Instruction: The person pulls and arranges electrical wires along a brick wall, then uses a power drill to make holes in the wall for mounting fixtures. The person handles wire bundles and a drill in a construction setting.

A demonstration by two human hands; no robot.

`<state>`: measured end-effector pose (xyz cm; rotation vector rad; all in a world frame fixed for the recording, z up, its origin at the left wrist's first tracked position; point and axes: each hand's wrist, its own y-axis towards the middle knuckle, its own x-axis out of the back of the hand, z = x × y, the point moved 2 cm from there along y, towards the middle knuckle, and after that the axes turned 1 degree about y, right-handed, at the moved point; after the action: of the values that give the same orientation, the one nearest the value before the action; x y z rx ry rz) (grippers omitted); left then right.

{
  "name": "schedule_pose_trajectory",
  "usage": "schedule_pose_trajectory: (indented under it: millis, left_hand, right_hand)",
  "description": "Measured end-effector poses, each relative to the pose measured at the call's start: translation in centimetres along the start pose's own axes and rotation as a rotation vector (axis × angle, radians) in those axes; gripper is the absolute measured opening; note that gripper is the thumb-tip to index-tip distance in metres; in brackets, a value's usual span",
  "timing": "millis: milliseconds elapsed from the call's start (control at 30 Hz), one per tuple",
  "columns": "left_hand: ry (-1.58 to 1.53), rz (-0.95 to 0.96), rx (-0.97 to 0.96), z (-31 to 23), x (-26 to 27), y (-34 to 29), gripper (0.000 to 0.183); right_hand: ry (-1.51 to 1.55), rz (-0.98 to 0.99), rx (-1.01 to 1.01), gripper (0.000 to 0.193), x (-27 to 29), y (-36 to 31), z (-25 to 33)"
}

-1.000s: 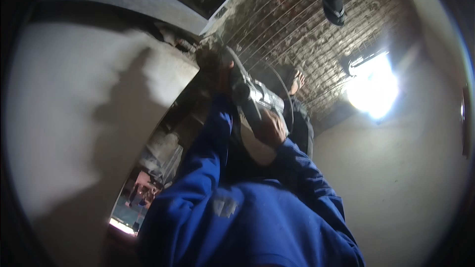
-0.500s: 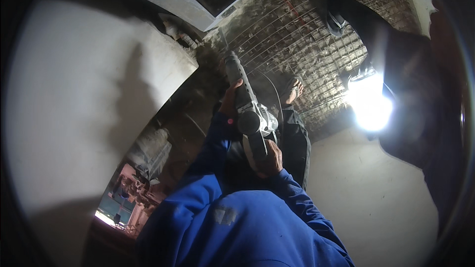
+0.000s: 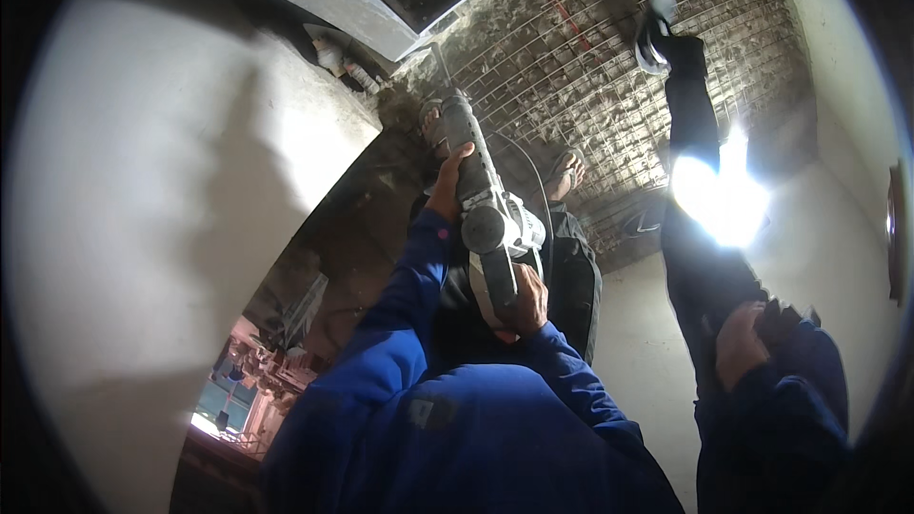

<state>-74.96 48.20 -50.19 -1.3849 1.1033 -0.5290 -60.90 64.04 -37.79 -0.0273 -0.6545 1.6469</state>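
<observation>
A grey demolition hammer (image 3: 468,148) slants away from my body, its thin chisel bit (image 3: 441,65) pointing at the broken edge by the pale frame. Around the barrel wraps my left hand (image 3: 449,176), thumb along its top side. At the rear, my right hand (image 3: 529,300) grips the handle, partly hidden by the tool. A power cord (image 3: 535,167) loops along the tool's right side. Beneath the bit and to its right lies rough, chipped concrete with a bare steel rebar mesh (image 3: 562,62); where the tip touches cannot be made out clearly.
A bright work lamp (image 3: 721,198) glares at the right, beside a co-worker's dark trouser leg (image 3: 687,114) and hand (image 3: 741,347). A smooth white wall (image 3: 152,152) rises at left. My sandalled foot (image 3: 566,175) stands by the mesh. Rubble (image 3: 295,309) lies lower left.
The co-worker has shifted at the right, with the leg now upright past the lamp and a hand showing. The hammer has tilted slightly to the right; both my hands keep their hold.
</observation>
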Motion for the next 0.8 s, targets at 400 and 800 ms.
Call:
schedule_pose_trajectory:
  millis: [400,800]
  left_hand:
    - [-0.012,-0.012,0.037,-2.4,-1.3,-0.3,0.053]
    - [0.001,0.05,-0.043,-3.1,0.1,3.6,0.036]
  right_hand:
    - [0.01,-0.011,0.028,0.033,0.0,1.9,1.1]
    - [0.033,-0.09,0.036,0.023,-2.8,3.2,-2.0]
